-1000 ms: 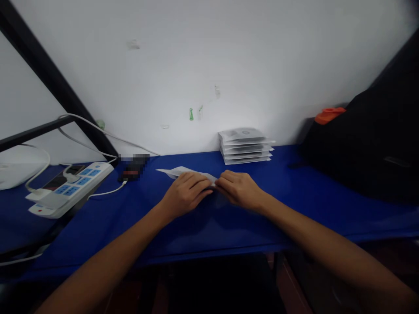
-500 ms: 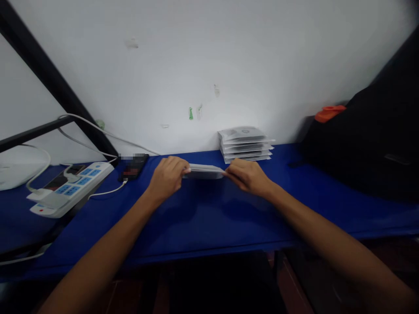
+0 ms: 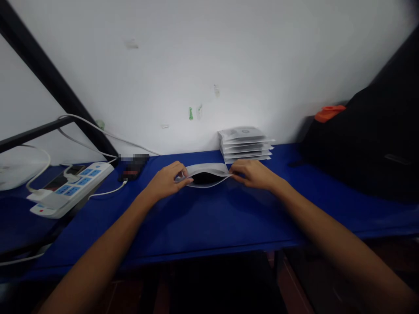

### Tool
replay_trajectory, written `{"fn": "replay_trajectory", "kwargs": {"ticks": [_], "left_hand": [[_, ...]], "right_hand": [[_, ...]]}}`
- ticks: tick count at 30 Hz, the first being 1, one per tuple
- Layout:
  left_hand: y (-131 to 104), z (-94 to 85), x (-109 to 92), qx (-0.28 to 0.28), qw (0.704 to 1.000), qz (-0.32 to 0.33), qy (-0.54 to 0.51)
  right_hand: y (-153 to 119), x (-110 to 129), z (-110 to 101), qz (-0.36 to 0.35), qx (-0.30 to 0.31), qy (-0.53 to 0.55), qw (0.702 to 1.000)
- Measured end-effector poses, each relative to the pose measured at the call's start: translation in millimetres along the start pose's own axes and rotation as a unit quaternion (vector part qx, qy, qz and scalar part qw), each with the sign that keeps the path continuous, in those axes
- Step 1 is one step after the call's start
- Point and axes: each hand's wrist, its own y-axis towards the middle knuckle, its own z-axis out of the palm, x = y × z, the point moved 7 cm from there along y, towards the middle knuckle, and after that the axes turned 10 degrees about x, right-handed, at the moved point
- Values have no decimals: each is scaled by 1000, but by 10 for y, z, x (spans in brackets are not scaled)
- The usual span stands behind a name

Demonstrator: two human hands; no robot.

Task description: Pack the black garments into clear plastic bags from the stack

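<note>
A translucent white plastic pouch (image 3: 207, 167) is held between my two hands over the blue tabletop, its mouth gaping toward me. Something dark shows inside it; I cannot make out what. My left hand (image 3: 168, 179) pinches the left end of the mouth, thumb at the near edge. On the other end, my right hand (image 3: 251, 173) grips the right corner with closed fingers. Just behind my right hand, a stack of similar pouches (image 3: 246, 144) with dark contents lies against the wall.
On the left lie a white power strip (image 3: 72, 189) with blue sockets and a black phone (image 3: 133, 167) on a charging cable. A large black bag (image 3: 366, 148) with an orange item (image 3: 330, 113) fills the right side. The blue table (image 3: 209, 231) ends at its front edge.
The pouch has tipped and its mouth has spread from nearly flat to a wide gap. My left thumb has shifted to the near edge.
</note>
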Motion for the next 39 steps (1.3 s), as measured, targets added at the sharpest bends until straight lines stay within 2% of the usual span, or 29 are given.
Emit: {"fn": "replay_trajectory", "kwargs": {"ticks": [3, 5, 9, 11, 13, 15, 17, 21, 25, 27, 30, 34, 39], "left_hand": [[20, 93, -19, 20, 1000, -9, 6], [26, 114, -30, 9, 1000, -27, 9], [29, 142, -126, -22, 999, -45, 15], [24, 150, -202, -40, 998, -39, 26], [13, 152, -273, -54, 998, -26, 34], [3, 151, -328, -60, 997, -11, 39], [-2, 154, -361, -55, 998, 0, 40], [13, 189, -380, -24, 999, 9, 28], [31, 247, -429, 8, 999, 48, 10], [35, 314, -441, 49, 997, 66, 1], [38, 418, -384, 115, 992, 55, -10], [33, 487, -290, 175, 983, 43, -34], [14, 513, -152, 218, 975, 11, -28]], "right_hand": [[13, 39, 11, 14, 8, -52, 999], [18, 129, -36, 12, -17, -96, 995], [33, 513, -85, -63, -71, -96, 991], [64, 718, 13, -114, -58, -71, 989], [115, 844, 150, -134, -46, -58, 988], [181, 879, 275, -123, -48, -57, 990], [254, 824, 377, -79, -45, -57, 994], [348, 614, 522, 37, 3, -67, 997], [365, 534, 569, 52, 41, -113, 991], [356, 535, 540, 32, 43, -134, 990], [309, 600, 459, -50, 43, -120, 990], [180, 694, 325, -159, 42, -25, 986], [74, 757, 239, -198, 43, 100, 974]]}}
